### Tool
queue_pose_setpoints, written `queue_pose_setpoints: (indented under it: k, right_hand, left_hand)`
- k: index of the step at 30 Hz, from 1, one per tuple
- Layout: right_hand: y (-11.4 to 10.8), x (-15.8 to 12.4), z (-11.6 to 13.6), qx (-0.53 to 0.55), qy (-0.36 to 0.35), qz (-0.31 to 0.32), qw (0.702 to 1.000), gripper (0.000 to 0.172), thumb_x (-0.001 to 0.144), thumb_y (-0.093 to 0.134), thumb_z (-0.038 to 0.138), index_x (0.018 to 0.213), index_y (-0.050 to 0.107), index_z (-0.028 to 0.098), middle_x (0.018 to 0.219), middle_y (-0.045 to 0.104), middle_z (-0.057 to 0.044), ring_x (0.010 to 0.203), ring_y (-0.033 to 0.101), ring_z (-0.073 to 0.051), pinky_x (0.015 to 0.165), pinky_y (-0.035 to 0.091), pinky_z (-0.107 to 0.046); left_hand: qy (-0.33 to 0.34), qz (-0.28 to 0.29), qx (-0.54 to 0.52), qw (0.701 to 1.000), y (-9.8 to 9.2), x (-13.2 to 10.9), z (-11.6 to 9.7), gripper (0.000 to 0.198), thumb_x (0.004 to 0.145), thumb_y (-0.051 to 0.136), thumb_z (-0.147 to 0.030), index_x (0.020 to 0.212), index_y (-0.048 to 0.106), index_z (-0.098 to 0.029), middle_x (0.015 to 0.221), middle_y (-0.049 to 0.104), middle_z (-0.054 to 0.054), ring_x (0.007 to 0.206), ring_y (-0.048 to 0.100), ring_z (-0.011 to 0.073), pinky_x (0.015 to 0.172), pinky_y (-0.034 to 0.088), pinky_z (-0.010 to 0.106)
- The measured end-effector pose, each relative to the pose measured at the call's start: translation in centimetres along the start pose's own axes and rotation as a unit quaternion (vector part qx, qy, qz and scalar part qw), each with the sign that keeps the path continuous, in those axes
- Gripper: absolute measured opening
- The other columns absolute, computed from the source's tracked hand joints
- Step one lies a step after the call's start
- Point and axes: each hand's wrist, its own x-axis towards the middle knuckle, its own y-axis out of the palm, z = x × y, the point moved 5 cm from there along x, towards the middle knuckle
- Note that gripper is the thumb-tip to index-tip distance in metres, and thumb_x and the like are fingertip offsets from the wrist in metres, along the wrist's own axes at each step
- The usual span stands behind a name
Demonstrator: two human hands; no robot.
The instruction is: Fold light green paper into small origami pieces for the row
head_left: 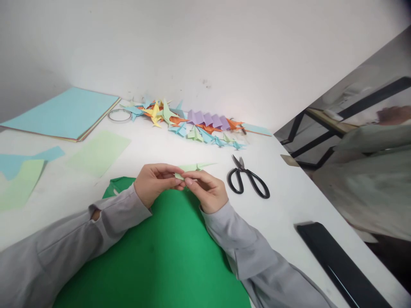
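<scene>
Both my hands meet over the far edge of a dark green sheet (154, 256) on the white table (289, 188). My left hand (154, 182) and my right hand (207, 190) pinch a small folded piece of pale green paper (192, 168) between their fingertips. Its thin pointed end sticks out to the right. Both arms wear grey sleeves.
Black scissors (248, 182) lie just right of my hands. A row of folded paper figures (192, 122) lines the wall, with a tape ring (119, 114) and a stack of coloured sheets (64, 113) at the left. Loose pale green paper (98, 152) and blue scraps (19, 162) lie left. A black flat object (340, 265) sits at the right edge; a person in pale clothing (372, 179) is beyond.
</scene>
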Motion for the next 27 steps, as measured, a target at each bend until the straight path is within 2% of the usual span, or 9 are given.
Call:
queue_pose_setpoints:
  k: [7,14,20,27]
  right_hand:
    - [-0.7,0.3,-0.1,-0.015,-0.001,-0.001,1.0,0.009,0.07,0.065,0.028,0.078,0.069,0.024,0.072,0.062,0.0,0.062,0.054,-0.013,0.058,0.043,-0.027]
    - [-0.1,-0.1,0.4,-0.121,-0.01,0.033,0.992,0.025,0.08,0.053,0.032,0.101,0.065,0.03,0.09,0.067,-0.001,0.065,0.054,-0.014,0.066,0.044,-0.032]
    - [-0.7,0.2,-0.4,-0.099,0.007,-0.003,0.995,0.015,0.071,0.063,0.03,0.081,0.071,0.024,0.074,0.069,-0.002,0.068,0.058,-0.016,0.062,0.045,-0.029]
    - [-1.1,0.3,-1.0,-0.054,0.041,-0.048,0.997,0.016,0.068,0.066,0.03,0.082,0.071,0.023,0.075,0.069,-0.002,0.058,0.054,-0.012,0.055,0.043,-0.025]
  left_hand:
    - [-0.029,0.027,0.015,0.999,0.3,-0.2,0.3,0.024,0.049,0.075,-0.012,0.071,0.067,-0.01,0.053,0.067,0.003,0.051,0.063,0.0136,0.055,0.053,0.025]
    - [-0.03,0.049,0.051,0.997,0.0,0.1,0.4,0.022,0.052,0.073,-0.012,0.073,0.067,-0.01,0.053,0.067,0.003,0.05,0.063,0.014,0.055,0.053,0.026]
    - [-0.004,0.056,0.086,0.995,0.3,0.1,0.0,0.016,0.053,0.072,-0.012,0.068,0.066,-0.011,0.049,0.065,0.001,0.048,0.062,0.0138,0.053,0.053,0.025]
    - [0.055,0.033,0.121,0.991,0.6,-0.3,-0.3,0.011,0.057,0.07,-0.013,0.068,0.068,-0.011,0.055,0.066,0.002,0.051,0.062,0.0127,0.054,0.053,0.025]
